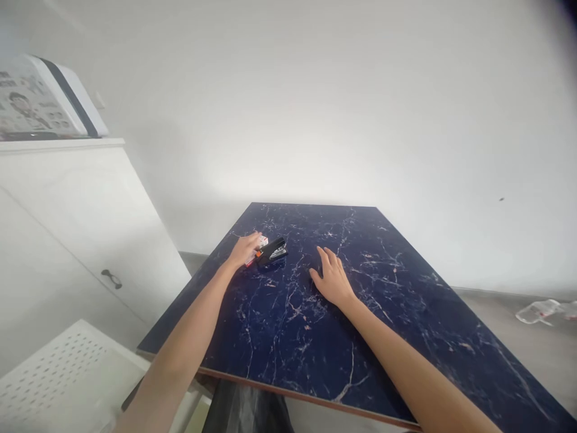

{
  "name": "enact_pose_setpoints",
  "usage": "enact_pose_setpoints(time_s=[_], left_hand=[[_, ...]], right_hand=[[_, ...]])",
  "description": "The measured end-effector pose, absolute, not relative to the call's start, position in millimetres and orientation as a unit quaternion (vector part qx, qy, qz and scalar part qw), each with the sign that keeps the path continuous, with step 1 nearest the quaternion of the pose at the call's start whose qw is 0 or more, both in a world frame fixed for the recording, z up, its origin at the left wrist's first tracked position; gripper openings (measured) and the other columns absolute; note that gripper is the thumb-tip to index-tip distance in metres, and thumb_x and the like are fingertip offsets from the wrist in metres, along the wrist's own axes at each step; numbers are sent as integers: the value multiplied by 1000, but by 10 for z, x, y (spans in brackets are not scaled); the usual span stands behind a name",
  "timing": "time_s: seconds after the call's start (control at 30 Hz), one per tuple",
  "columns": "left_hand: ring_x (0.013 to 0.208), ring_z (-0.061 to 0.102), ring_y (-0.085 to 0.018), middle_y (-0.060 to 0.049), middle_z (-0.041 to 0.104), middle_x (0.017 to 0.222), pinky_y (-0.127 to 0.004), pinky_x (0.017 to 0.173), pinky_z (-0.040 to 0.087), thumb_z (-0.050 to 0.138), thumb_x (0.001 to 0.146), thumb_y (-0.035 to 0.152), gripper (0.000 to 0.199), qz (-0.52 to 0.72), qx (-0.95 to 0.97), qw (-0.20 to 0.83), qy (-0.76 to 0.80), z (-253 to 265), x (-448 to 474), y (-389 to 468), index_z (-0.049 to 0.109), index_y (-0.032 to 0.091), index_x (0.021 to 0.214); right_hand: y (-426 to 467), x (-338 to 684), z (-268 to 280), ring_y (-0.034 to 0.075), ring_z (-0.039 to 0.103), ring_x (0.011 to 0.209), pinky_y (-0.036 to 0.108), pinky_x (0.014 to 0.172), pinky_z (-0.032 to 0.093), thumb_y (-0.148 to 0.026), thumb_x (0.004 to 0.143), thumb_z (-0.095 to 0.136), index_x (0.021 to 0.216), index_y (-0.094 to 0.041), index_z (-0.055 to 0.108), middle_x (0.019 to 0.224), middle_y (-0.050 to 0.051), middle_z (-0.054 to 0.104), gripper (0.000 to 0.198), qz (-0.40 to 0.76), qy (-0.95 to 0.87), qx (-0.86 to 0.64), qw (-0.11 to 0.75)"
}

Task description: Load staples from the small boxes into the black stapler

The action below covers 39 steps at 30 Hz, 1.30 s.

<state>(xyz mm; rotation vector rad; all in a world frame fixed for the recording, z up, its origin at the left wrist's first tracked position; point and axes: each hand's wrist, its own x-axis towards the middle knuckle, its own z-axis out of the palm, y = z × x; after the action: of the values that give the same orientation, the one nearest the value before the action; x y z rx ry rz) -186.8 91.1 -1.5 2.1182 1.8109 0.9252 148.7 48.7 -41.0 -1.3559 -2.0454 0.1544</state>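
While my left hand [244,249] grips a white-and-red box [264,241], my right hand [333,281] is loosely spread over the blue table [270,343].
Left of the frame's centre, the box, partly hidden, is just beside a black stapler [272,250].

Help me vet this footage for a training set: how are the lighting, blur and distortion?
Head view: the wall is brightest just behind the table, shadows soft; head view: the printed case at upper left and clear plastic at far right look smeared, the black stapler clearer; head view: wide-angle stretch toward the edges, a dark patch in the top right corner.
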Motion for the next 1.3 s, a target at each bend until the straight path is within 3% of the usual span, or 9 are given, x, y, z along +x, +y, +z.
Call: enact_pose_setpoints(time_s=[0.17, 0.3, 0.4, 0.47, 0.67, 0.87, 1.07, 1.17, 1.3], left_hand=[[135, 50, -31, -6, 55, 148, -46, 117, 31, 49, 94, 49, 44, 269, 819, 131, 490, -17, -1415, 838, 74, 25, 120], [138, 46, -34, -8, 49, 153, -48, 116, 32, 57, 92, 50, 43, 246, 873, 162, 389, -5, -1065, 563, 73, 25, 123], [138, 47, -34, -8, 48, 154, -50, 115, 35, 62, 90, 48, 41, 233, 887, 188, 351, 5, -896, 409, 72, 27, 124], [136, 50, -32, -7, 51, 152, -49, 113, 37, 59, 92, 42, 39, 243, 884, 191, 350, -11, -872, 378, 70, 28, 127], [124, 58, -26, -6, 69, 129, -49, 108, 43, 43, 95, 20, 38, 305, 839, 150, 424, -137, -1042, 524, 74, 25, 115], [126, 55, -27, -6, 68, 130, -47, 110, 41, 47, 94, 25, 35, 276, 822, 150, 474, -47, -1170, 551, 72, 24, 118], [117, 57, -30, -10, 64, 125, -43, 99, 47, 54, 92, 45, 41, 176, 836, 127, 503, 101, -1276, 469, 69, 27, 125], [124, 52, -33, -12, 59, 132, -46, 103, 44, 51, 93, 49, 45, 168, 819, 110, 538, 40, -1286, 473, 66, 29, 130], [126, 51, -34, -9, 60, 137, -46, 105, 42, 57, 89, 53, 48, 170, 831, 166, 504, 30, -1284, 475, 66, 30, 131]], right_hand=[[524, 1544, -368, 34, 44, 138, 55, 113, 38, -41, 92, 51, 153, -23, 35, 149, 14, 46, 66, 149, -759, -524, 356], [529, 1597, -356, 31, 46, 138, 50, 113, 41, -30, 81, 62, 154, -25, 32, 153, 12, 44, 79, 226, -794, -438, 356], [496, 1661, -297, 27, 54, 131, 46, 110, 44, -22, 77, 64, 155, -26, 25, 143, 11, 55, 87, 299, -804, -381, 346], [465, 1723, -210, 25, 62, 120, 43, 104, 49, -22, 78, 66, 153, -27, 30, 133, 9, 63, 83, 333, -801, -372, 330], [426, 1895, 40, 21, 67, 90, 34, 79, 53, -41, 75, 77, 116, -24, 65, 108, 5, 71, 45, 256, -829, -425, 258], [390, 1976, -16, 18, 61, 69, 28, 60, 43, -53, 74, 75, 88, -22, 64, 79, 0, 67, 36, 197, -814, -482, 259], [301, 2088, -44, 20, 64, 71, 27, 58, 43, -50, 80, 70, 95, -23, 64, 84, 2, 70, 32, 197, -795, -512, 259], [305, 2127, -36, 20, 66, 75, 27, 61, 46, -44, 81, 71, 104, -25, 66, 88, 2, 72, 31, 223, -806, -493, 240], [302, 2013, -79, 22, 68, 75, 30, 64, 49, -45, 81, 72, 106, -27, 67, 86, 1, 73, 31, 193, -795, -519, 250]])
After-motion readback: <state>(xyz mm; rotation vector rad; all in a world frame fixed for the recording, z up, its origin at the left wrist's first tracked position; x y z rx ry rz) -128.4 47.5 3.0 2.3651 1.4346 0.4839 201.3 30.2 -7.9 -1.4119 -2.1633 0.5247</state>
